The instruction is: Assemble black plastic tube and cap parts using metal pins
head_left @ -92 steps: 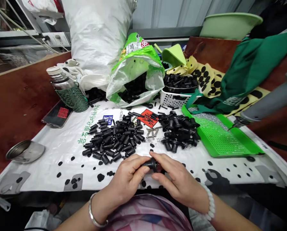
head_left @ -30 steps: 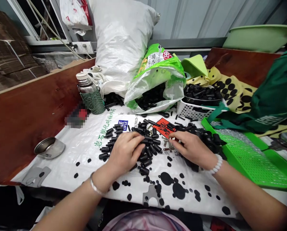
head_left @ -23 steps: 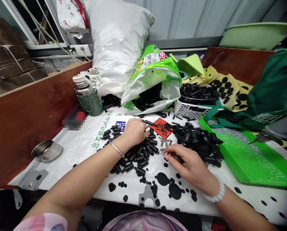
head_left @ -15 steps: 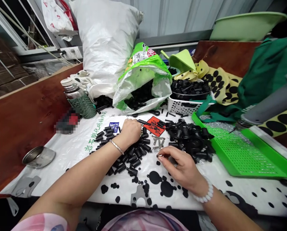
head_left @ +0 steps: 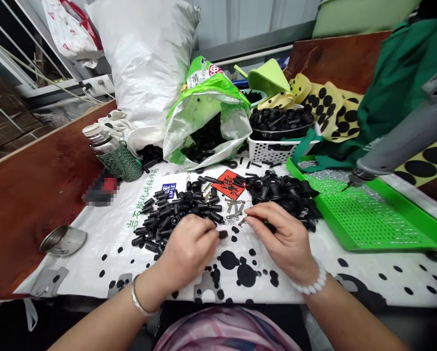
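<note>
My left hand [head_left: 191, 246] is closed in front of the pile of short black tubular parts [head_left: 167, 214]. From its fingertips sticks out the end of a black plastic part [head_left: 223, 234]; the rest is hidden by the fingers. Across a small gap, my right hand [head_left: 286, 241] pinches a small metal strip [head_left: 242, 222] between thumb and forefinger, its tip pointing toward the left hand. Several flat metal strips [head_left: 234, 208] lie on the sheet just beyond. Behind the right hand is a heap of larger black cap-like parts [head_left: 277, 190].
A green perforated tray [head_left: 357, 214] holds small shiny pieces at right, with a grey power tool [head_left: 397, 141] hanging above it. At left stand a metal cup [head_left: 63, 241] and a flask [head_left: 118, 158]. An open bag [head_left: 207, 112] and white basket [head_left: 269, 150] of black parts stand behind.
My left hand has come back from the far side of the tubular pile toward me, now with a black part at its fingertips. My right hand keeps its pinch. The camera view has shifted slightly.
</note>
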`<state>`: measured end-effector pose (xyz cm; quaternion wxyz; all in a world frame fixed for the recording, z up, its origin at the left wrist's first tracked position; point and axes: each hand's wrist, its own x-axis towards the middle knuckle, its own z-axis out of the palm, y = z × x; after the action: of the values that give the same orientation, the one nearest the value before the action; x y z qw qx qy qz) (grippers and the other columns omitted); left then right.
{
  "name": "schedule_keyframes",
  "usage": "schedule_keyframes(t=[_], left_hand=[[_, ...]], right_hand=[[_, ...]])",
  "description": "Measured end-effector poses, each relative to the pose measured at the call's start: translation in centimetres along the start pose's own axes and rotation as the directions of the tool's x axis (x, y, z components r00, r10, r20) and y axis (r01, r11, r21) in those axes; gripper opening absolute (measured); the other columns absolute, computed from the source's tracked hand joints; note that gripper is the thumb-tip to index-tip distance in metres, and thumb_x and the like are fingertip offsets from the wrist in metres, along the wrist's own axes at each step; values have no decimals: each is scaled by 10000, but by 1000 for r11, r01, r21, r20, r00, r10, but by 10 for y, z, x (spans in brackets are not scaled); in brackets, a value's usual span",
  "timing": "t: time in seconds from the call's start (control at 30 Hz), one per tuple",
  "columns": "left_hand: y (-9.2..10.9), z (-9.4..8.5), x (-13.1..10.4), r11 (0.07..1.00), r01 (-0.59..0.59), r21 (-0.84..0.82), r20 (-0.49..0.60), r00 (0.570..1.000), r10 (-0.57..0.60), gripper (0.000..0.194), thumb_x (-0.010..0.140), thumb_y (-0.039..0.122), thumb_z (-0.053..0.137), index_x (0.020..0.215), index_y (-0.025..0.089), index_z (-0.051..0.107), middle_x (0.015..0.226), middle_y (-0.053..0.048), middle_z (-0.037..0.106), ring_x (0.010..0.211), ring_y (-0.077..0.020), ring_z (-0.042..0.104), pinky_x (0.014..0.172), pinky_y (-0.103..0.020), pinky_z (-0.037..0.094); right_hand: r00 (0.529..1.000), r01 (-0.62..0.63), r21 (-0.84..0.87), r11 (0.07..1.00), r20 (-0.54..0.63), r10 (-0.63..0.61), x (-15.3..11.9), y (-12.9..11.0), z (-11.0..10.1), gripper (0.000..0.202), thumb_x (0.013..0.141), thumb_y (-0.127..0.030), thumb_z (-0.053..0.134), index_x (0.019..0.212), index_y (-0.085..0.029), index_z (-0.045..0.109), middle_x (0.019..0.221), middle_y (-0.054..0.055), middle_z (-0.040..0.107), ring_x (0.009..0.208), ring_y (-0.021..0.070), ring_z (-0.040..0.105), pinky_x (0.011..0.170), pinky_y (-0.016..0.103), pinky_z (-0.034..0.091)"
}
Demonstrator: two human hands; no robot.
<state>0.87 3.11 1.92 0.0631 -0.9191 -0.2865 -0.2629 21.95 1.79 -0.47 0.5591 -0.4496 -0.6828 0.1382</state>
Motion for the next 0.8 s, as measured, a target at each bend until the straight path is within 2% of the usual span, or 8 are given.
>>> schedule_keyframes(t=[0.07,0.13,0.23,0.37,0.47,0.57,0.7,0.8], left_hand=[[15,7,-15,999,-20,-30,79,997,22,131,833,101,523,920,122,619,891,-96,635,800,-194,555,771,-372,473],[21,11,-24,997,25,-70,128,992,-16,156,846,126,515,973,137,606,945,-101,631,845,-203,556,797,-385,472],[19,8,-29,985,115,-126,118,988,-100,186,871,184,500,1038,146,574,1000,-110,623,886,-204,559,802,-382,470],[18,5,-24,970,228,-86,146,966,-214,278,863,332,539,1057,134,564,1010,-126,615,892,-234,570,766,-388,477],[22,6,-15,972,232,-41,255,943,-214,387,818,435,584,1066,138,564,1021,-129,600,923,-261,558,778,-410,474],[25,10,-9,977,212,-23,333,923,-192,358,778,412,643,1012,149,580,967,-108,601,919,-264,544,800,-419,458],[23,12,-8,966,250,-64,344,914,-214,336,741,380,690,976,164,585,961,-87,602,900,-249,541,822,-414,439],[21,11,-12,945,295,-138,286,926,-248,363,741,365,691,1011,160,562,955,-83,619,909,-242,552,861,-418,426]], right_hand=[[1000,-8,-18,1000,-17,7,1,-1,0,95,829,-185,585,886,-202,660,832,39,664,771,161,634,713,291,521],[999,-30,-28,999,-14,30,0,0,0,91,828,-197,587,884,-200,658,832,39,672,763,163,638,712,292,524],[997,-72,-41,997,0,72,-2,2,2,94,824,-222,591,884,-198,658,836,39,684,756,167,644,712,299,535],[990,-141,11,990,13,141,-4,6,4,111,810,-247,611,892,-192,661,821,33,688,715,156,648,684,292,550],[978,-207,57,977,54,204,-5,9,7,141,801,-270,626,909,-190,668,833,36,698,681,152,656,664,295,560],[970,-234,69,970,85,228,-6,10,10,165,798,-295,631,909,-181,674,820,45,710,642,154,664,622,293,566],[967,-245,71,967,90,239,-11,6,7,166,805,-304,625,909,-185,679,811,40,713,629,149,669,609,279,566],[955,-286,87,954,103,277,-22,-4,2,161,802,-306,631,904,-189,677,797,36,708,637,152,671,602,268,563]])
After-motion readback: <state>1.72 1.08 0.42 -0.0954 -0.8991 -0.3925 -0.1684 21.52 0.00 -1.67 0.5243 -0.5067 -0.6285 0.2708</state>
